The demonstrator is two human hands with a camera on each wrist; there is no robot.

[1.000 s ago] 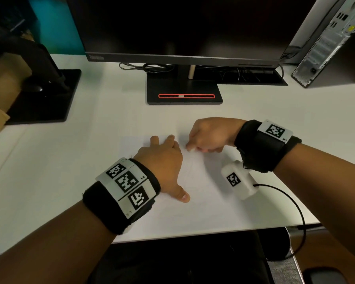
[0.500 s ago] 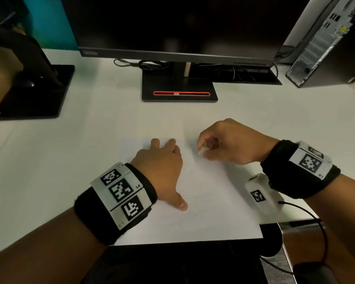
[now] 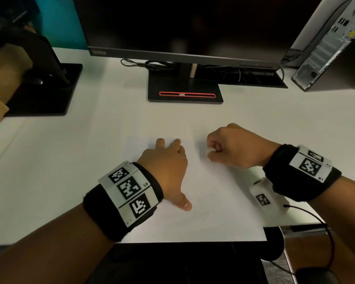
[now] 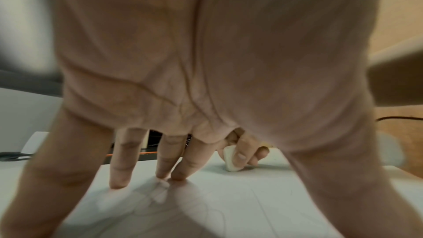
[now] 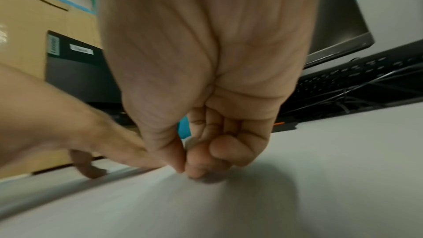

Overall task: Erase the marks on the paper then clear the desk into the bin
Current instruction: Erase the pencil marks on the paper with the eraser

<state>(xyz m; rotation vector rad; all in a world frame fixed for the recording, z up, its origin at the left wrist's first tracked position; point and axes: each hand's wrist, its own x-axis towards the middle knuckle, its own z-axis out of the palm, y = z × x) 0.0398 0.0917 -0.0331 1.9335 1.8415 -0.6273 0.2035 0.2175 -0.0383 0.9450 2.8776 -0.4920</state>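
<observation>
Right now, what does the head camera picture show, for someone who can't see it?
The right hand pinches a white eraser on paper that the left hand presses flat. A dark monitor stands behind.

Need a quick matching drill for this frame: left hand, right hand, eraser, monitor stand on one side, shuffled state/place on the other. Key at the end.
Things:
1. left hand
2. right hand
3. eraser
4. monitor stand

States or places:
A. black base with a red-outlined slot, at the back of the desk
B. small, white, its tip down on the paper
C. fingers spread flat, pressing the paper
D. fingers curled, pinching something white

Pairs: 1-C, 2-D, 3-B, 4-A
</observation>
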